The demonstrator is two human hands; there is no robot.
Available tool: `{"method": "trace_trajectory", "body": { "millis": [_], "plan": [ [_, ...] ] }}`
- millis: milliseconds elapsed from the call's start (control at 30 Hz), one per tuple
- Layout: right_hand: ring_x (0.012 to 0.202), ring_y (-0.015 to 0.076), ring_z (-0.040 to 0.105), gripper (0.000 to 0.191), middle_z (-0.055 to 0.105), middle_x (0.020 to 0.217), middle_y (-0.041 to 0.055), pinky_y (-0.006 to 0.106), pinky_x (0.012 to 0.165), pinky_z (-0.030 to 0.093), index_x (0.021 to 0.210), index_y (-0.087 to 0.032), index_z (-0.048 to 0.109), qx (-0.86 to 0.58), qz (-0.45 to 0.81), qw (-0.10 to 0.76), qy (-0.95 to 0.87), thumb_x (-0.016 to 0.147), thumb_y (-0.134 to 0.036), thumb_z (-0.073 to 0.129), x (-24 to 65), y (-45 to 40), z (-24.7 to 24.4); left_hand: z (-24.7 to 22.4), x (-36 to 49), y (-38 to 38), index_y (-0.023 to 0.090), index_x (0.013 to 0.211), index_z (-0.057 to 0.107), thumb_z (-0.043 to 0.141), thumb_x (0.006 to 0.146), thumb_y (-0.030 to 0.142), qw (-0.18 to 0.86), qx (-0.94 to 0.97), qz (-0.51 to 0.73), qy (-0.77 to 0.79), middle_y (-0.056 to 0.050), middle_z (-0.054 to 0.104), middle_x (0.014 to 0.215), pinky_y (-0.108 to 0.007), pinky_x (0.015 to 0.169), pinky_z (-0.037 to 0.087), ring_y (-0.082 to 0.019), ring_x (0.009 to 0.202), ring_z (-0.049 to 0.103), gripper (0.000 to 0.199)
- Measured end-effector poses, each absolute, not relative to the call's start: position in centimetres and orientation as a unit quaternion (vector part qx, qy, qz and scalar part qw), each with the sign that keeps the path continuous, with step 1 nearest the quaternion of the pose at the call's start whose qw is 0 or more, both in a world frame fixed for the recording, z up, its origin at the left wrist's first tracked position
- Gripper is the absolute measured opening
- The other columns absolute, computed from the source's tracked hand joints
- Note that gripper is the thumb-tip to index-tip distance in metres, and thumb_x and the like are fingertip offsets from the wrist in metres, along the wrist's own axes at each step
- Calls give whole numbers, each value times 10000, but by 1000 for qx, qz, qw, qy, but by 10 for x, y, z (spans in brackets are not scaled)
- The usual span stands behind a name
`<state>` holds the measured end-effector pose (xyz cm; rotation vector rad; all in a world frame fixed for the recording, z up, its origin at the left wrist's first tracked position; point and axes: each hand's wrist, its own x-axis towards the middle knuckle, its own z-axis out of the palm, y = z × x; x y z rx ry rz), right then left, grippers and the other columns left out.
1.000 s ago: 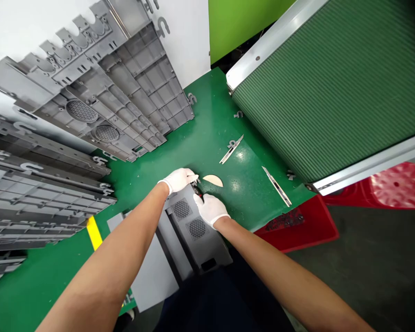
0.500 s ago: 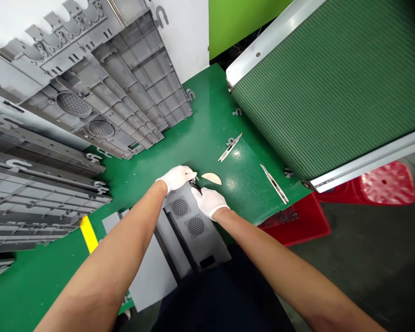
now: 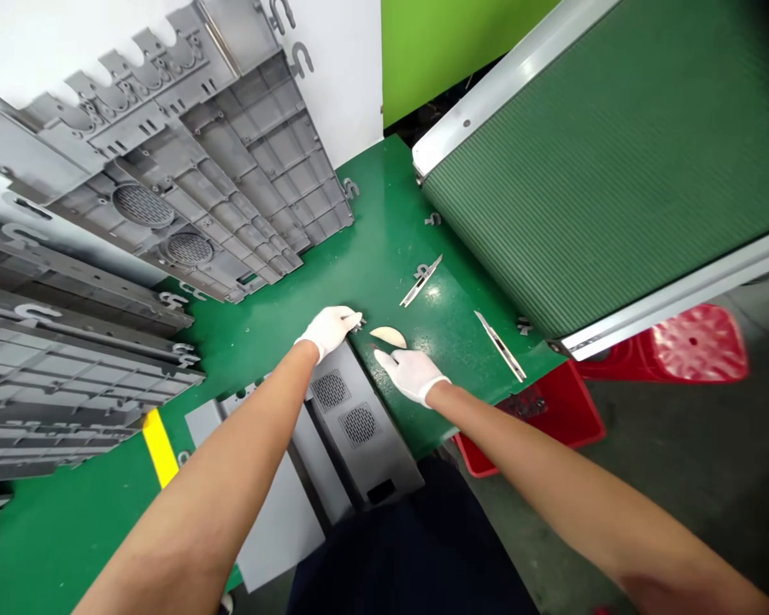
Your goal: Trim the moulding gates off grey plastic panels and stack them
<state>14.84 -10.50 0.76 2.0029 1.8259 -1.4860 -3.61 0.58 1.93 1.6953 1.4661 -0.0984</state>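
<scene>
Bench (image 3: 384,205): green surface. Directly on it: grey vented panel (image 3: 388,448) at near edge; pale half-disc (image 3: 390,336); two slim metal blades (image 3: 501,348); small grey clips (image 3: 433,219); yellow strip (image 3: 160,448); ribbed panels (image 3: 256,162), leaning.

From my remote station I logged a ribbed green conveyor belt (image 3: 615,179) in a silvery metal frame, upper right, with a lime-green panel (image 3: 449,47) beyond. Past the frame's lower edge I noted a red plastic stool (image 3: 698,342) and, nearer, a red bin (image 3: 577,418) containing small dark pieces. Two slim pointed knives (image 3: 500,346) lay apart on the green tabletop (image 3: 70,530). Left: grey moulded panels (image 3: 243,171) stood before a white wall (image 3: 339,94), a yellow strip (image 3: 160,448) nearby.
</scene>
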Motion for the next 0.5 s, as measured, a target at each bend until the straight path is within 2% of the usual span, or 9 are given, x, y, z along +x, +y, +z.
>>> {"method": "trace_trajectory", "body": {
  "millis": [100, 167, 233, 267, 333, 400, 500],
  "plan": [
    [767, 205, 665, 707, 712, 795, 98, 307, 733, 477, 777, -197, 638, 679, -519, -39, 518, 933, -711, 176, 170, -151, 17, 42, -3, -13, 229, 929, 737, 467, 900, 523, 413, 721, 25, 556, -42, 716, 1084, -347, 943, 440, -225, 1003, 614, 401],
    [549, 157, 597, 667, 635, 614, 35, 282, 577, 458, 724, -211, 584, 698, -580, -87, 411, 905, -750, 236, 184, -198, 18, 56, 23, -35, 256, 1116, 698, 436, 918, 535, 425, 759, 52, 490, -44, 677, 1202, -350, 993, 423, -223, 1068, 600, 431],
    [414, 125, 507, 628, 579, 563, 0, 265, 435, 391, 725, -214, 553, 704, -629, -120, 308, 886, -762, 290, 196, -248, 16, 63, 42, -61, 251, 1275, 610, 444, 893, 597, 411, 807, 25, 423, -82, 647, 1255, -393, 1036, 397, -249, 1109, 588, 542],
    [379, 117, 474, 618, 555, 539, -9, 257, 388, 354, 708, -214, 539, 715, -637, -124, 262, 874, -766, 315, 201, -271, 14, 63, 47, -73, 233, 1270, 614, 485, 851, 638, 389, 836, -24, 385, -113, 657, 1222, -435, 1045, 382, -278, 1103, 592, 597],
    [345, 106, 431, 588, 518, 506, -24, 240, 339, 304, 692, -214, 521, 735, -643, -130, 171, 865, -752, 357, 210, -308, 11, 57, 48, -92, 196, 1084, 706, 621, 694, 698, 332, 879, -179, 290, -167, 698, 1053, -522, 1008, 382, -345, 1025, 620, 641],
    [330, 97, 402, 560, 484, 480, -38, 224, 318, 276, 682, -217, 502, 754, -636, -136, 94, 866, -730, 378, 219, -329, 9, 47, 40, -98, 186, 831, 740, 767, 482, 659, 281, 877, -336, 196, -181, 709, 878, -554, 921, 420, -381, 908, 650, 589],
    [324, 91, 385, 540, 465, 477, -50, 214, 306, 264, 685, -218, 493, 763, -626, -155, 43, 875, -710, 375, 229, -339, 5, 44, 15, -87, 215, 541, 660, 859, 280, 484, 306, 812, -466, 171, -90, 674, 616, -490, 742, 492, -337, 677, 661, 425]
  ]
}}
